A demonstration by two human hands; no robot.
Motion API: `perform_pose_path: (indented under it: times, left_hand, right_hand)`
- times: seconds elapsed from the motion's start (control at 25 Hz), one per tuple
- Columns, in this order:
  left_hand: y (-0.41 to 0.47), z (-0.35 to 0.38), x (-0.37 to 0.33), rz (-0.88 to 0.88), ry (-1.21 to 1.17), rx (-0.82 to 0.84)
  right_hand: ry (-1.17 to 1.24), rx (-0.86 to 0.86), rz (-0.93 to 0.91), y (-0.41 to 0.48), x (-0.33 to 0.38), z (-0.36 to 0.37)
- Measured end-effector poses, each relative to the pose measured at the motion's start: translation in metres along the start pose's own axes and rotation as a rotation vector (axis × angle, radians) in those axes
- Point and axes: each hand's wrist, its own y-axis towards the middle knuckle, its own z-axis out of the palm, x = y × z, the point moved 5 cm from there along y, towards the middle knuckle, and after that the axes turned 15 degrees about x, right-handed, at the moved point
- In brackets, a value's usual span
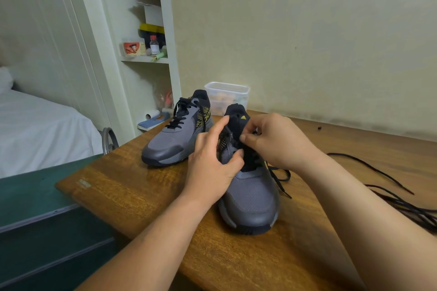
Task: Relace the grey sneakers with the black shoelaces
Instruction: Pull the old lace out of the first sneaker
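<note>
Adidas logo on sneaker tongue

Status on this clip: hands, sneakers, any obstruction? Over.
Left hand grips near sneaker at its upper; right hand pinches its black lace by the top eyelets. Far sneaker already laced. Spare laces loose on table, right side; nothing blocking.

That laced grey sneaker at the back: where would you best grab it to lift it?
Probably across its laced middle, from above and the left: the far sneaker stands upright on the table, toe toward the camera, its left side open. The left hand and near sneaker crowd its right side.
</note>
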Motion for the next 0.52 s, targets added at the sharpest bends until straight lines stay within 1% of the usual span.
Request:
perform_pose_path:
  times: [0.04,0.16,0.24,0.28,0.32,0.44,0.48,0.52]
  left_hand:
    - [0.000,0.000,0.000,0.002,0.002,-0.005]
    - [0.001,0.001,0.001,-0.006,-0.017,0.010]
    - [0.001,0.001,0.002,-0.006,-0.024,0.016]
    - [0.002,0.000,0.002,0.001,-0.021,0.012]
    - [0.002,0.001,0.002,0.007,-0.017,0.006]
    - [0.001,0.000,0.002,0.010,-0.003,-0.009]
    - [0.001,0.000,0.002,0.009,-0.003,-0.008]
    - [0.001,0.001,0.002,0.006,-0.006,-0.005]
  right_hand:
    - [0.128,-0.006,-0.009,0.001,-0.002,0.000]
    - [0.652,-0.049,-0.040,0.001,-0.001,-0.006]
    - [0.896,-0.053,-0.049,-0.001,0.001,-0.010]
    - [0.886,-0.050,-0.043,-0.001,0.002,-0.011]
    - [0.760,-0.058,-0.031,-0.001,0.002,-0.011]
    - [0.201,-0.069,-0.012,-0.001,0.005,0.001]
    - [0.082,-0.074,-0.024,0.000,0.005,0.006]
    - [0.018,-0.085,-0.030,0.002,0.005,0.009]
